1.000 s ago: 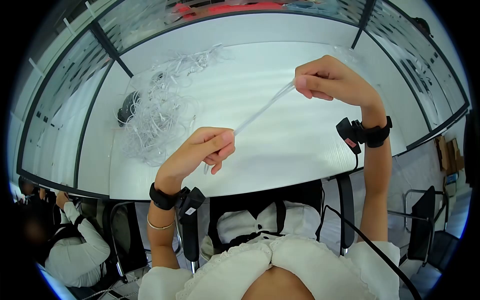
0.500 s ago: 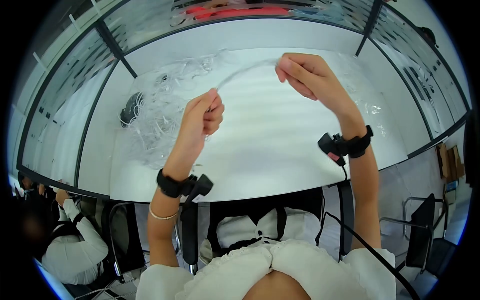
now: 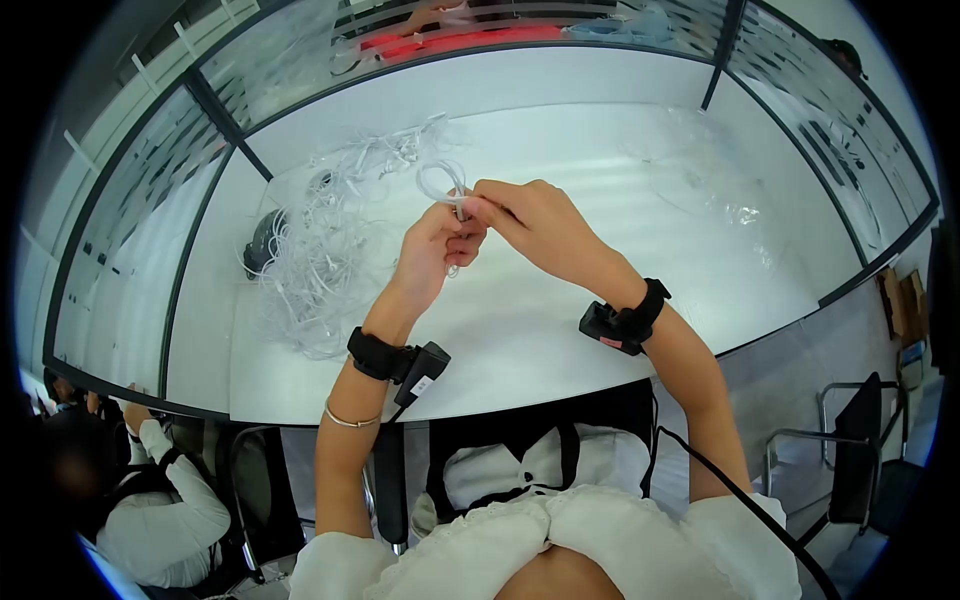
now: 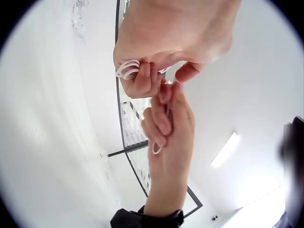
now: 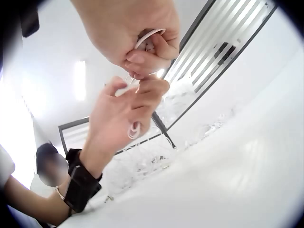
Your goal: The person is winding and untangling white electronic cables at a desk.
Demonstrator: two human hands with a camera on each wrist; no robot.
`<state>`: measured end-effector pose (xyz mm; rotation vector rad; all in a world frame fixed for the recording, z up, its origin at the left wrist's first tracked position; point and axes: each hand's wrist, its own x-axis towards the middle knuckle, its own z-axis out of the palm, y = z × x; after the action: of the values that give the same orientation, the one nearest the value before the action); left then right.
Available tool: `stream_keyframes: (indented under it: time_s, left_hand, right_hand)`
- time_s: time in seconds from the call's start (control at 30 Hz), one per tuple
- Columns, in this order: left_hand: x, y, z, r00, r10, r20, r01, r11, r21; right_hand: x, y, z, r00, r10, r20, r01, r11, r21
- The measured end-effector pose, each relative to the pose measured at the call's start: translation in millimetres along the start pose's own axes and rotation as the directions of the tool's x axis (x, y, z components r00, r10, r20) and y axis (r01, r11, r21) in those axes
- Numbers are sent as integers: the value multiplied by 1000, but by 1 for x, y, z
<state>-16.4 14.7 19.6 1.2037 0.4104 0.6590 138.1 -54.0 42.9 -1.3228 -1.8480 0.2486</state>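
Both hands meet over the middle of the white table [image 3: 600, 290]. The left hand [image 3: 428, 250] has its fingers curled round a bundled white cable [image 4: 127, 69], whose end loops show beside its curled fingers in both wrist views. The right hand [image 3: 545, 225] pinches the same cable close to the left fingertips, with a short loop of it against the right palm in the left wrist view. A rounded loop of cable stands above the left fingers in the head view. The cable's middle is hidden by the fingers.
A tangled pile of white cables [image 3: 325, 265] covers the table's left side, with a dark rounded object [image 3: 263, 243] at its edge. Clear plastic [image 3: 745, 215] lies at the right. Glazed partitions [image 3: 120, 250] wall the table. Another person [image 3: 160, 510] sits at the left.
The hands were far apart with the cable stretched between them. The left hand rose, and the right hand came leftward and down to it. The cable between them has bent into a loop.
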Motion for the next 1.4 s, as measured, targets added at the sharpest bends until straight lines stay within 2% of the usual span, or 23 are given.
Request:
stream_keyframes:
  time_s: [0.1,0.13,0.23,0.27,0.37,0.4,0.47,0.5,0.57,0.63,0.67,0.77,0.83,1.0,1.1,1.13,1.2,1.27,1.4]
  left_hand:
    - [3,-3,-7,993,-110,-44,112,993,34]
    - [1,-1,1,973,-117,-197,149,977,155]
    - [4,-12,-3,964,-95,-249,134,981,143]
    - [5,-16,-6,950,-77,-302,138,973,187]
    - [5,-11,5,888,95,-450,26,966,256]
    - [4,-11,2,898,135,-418,-17,962,272]
    - [1,-7,1,880,283,-382,-127,914,385]
    - [0,-5,1,866,355,-354,-181,880,439]
    - [-3,-1,7,834,404,-375,-236,877,419]
    - [-3,0,16,805,408,-431,-274,900,340]
    - [-2,0,13,798,366,-479,-257,925,278]
    - [-8,1,-1,915,274,-294,-225,955,192]
    - [-9,3,-1,959,231,-162,-209,967,144]
    - [-13,8,5,992,111,63,-117,988,102]
    - [-11,5,-1,989,-16,145,-30,950,310]
    - [-12,5,4,988,-78,130,29,939,343]
    - [-11,5,10,997,-26,72,0,937,348]
    - [-10,2,8,999,10,33,-19,957,289]
    - [-14,3,10,1000,-9,17,4,957,290]
  right_hand:
    - [-5,13,15,993,-116,-20,109,973,-204]
    - [-6,14,22,979,-202,-3,188,917,-352]
    - [-18,5,36,962,-247,115,272,858,-436]
    - [-19,2,40,965,-218,148,262,848,-461]
    - [-18,0,41,984,-149,95,174,902,-394]
    - [-16,-4,38,993,-87,83,109,943,-315]
    - [-13,5,39,998,-23,62,22,1000,12]
    - [-10,7,38,998,12,57,-21,984,176]
    - [-4,6,29,962,162,222,-247,863,441]
    - [2,4,22,892,221,394,-433,671,602]
    - [2,4,20,879,222,422,-466,588,661]
    - [5,15,13,897,261,357,-440,446,780]
    - [6,21,11,897,296,327,-430,425,797]
    - [6,29,6,886,305,350,-455,424,783]
    - [6,36,5,878,340,338,-469,459,755]
    - [6,39,5,877,348,333,-468,459,755]
    - [8,44,6,874,361,325,-470,459,754]
    - [6,38,4,896,347,278,-430,515,741]
    - [8,28,1,923,329,198,-372,642,670]
